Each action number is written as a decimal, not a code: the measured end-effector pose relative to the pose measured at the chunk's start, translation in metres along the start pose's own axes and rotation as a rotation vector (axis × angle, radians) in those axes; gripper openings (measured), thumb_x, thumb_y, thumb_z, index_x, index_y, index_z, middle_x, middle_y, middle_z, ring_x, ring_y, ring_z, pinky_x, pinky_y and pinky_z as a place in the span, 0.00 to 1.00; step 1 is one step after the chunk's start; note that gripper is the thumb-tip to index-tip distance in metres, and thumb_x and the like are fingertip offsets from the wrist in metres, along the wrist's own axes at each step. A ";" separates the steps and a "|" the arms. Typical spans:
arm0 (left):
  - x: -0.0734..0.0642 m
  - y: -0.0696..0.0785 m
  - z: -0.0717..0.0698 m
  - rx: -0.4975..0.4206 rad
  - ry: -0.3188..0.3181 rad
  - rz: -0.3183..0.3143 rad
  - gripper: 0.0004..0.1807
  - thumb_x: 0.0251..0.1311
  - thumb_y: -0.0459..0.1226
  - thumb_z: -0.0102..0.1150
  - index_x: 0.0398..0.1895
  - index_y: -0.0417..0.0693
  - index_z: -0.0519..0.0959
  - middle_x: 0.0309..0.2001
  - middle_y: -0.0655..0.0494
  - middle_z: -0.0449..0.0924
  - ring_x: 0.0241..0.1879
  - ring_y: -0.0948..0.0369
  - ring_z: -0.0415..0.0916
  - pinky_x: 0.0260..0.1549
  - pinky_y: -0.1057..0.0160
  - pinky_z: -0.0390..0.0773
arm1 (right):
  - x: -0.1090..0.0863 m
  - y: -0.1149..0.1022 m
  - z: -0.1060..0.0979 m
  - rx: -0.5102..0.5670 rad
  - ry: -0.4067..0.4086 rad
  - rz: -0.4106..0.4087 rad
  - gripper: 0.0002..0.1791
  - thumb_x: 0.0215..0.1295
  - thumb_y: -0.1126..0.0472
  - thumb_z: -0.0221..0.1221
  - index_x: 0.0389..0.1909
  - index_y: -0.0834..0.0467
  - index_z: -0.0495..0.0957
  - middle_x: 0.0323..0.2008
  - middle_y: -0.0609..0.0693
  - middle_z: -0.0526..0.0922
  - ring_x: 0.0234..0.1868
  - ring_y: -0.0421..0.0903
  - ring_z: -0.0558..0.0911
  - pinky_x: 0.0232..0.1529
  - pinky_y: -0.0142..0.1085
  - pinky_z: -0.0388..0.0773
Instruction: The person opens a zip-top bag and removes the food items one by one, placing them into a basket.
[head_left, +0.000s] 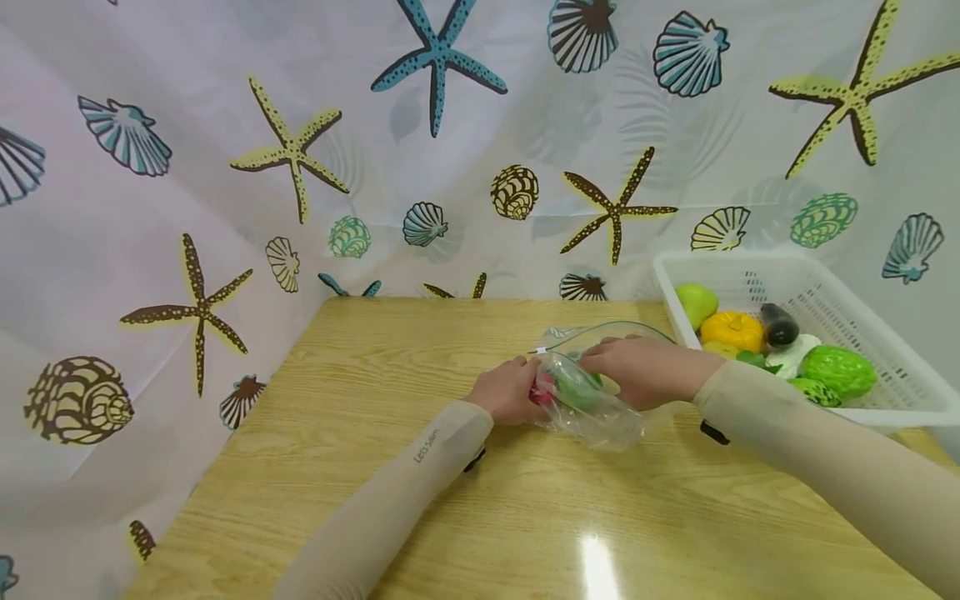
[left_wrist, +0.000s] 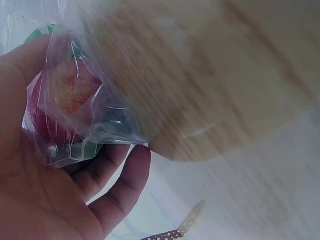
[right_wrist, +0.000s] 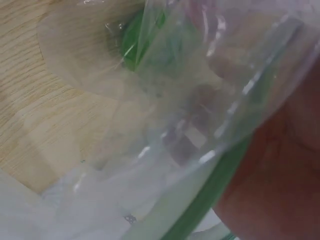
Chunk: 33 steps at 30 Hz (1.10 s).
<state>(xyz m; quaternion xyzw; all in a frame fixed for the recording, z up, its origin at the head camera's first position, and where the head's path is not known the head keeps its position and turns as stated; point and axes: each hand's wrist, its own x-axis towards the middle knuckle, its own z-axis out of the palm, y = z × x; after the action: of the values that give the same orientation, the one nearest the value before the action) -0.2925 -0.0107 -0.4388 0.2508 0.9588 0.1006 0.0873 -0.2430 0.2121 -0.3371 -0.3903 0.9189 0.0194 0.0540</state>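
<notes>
A clear zip bag (head_left: 600, 429) lies over the wooden table between both hands, its green-lined mouth gaping toward the right hand. Through the film show a red-pink fruit (left_wrist: 75, 95) and a rounded green item (right_wrist: 132, 42). My left hand (head_left: 513, 392) grips the bag at its left side, fingers curled around the plastic and the red fruit. My right hand (head_left: 648, 367) is at the bag's mouth, its fingertips seen through the film. Thumb and fingers there stand apart, with the green item just beyond them. A white slider (head_left: 538, 350) sits at the zip's left end.
At the right stands a white plastic basket (head_left: 900, 417) holding a green pear (head_left: 696, 305), a yellow pumpkin (head_left: 732, 332), an eggplant (head_left: 780, 327) and a bumpy green gourd (head_left: 838, 371), among others. Behind the wooden table (head_left: 360, 367) hangs a curtain (head_left: 480, 108) printed with shells and starfish.
</notes>
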 end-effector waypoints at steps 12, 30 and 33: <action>-0.002 0.001 -0.001 0.027 0.014 0.016 0.40 0.55 0.59 0.68 0.68 0.55 0.66 0.59 0.55 0.75 0.57 0.58 0.75 0.51 0.51 0.80 | 0.016 0.004 0.008 -0.043 -0.082 0.041 0.20 0.60 0.68 0.67 0.54 0.57 0.79 0.49 0.52 0.78 0.41 0.48 0.81 0.46 0.49 0.82; -0.003 0.001 -0.001 0.015 0.023 0.017 0.37 0.55 0.59 0.68 0.64 0.57 0.68 0.58 0.56 0.75 0.56 0.59 0.75 0.52 0.52 0.79 | 0.020 0.009 0.018 -0.041 -0.093 0.015 0.15 0.58 0.60 0.72 0.45 0.48 0.83 0.50 0.54 0.81 0.42 0.51 0.82 0.46 0.52 0.82; -0.004 0.001 -0.003 0.016 0.016 0.017 0.38 0.55 0.60 0.67 0.66 0.56 0.67 0.59 0.55 0.75 0.56 0.58 0.75 0.52 0.52 0.79 | 0.021 0.008 0.014 -0.028 -0.064 0.027 0.13 0.62 0.61 0.69 0.47 0.52 0.82 0.46 0.51 0.79 0.36 0.47 0.80 0.43 0.47 0.82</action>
<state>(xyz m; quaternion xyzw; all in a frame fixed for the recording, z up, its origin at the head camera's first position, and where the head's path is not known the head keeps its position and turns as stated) -0.2895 -0.0121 -0.4358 0.2587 0.9581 0.0957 0.0767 -0.2620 0.2036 -0.3536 -0.3780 0.9214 0.0455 0.0777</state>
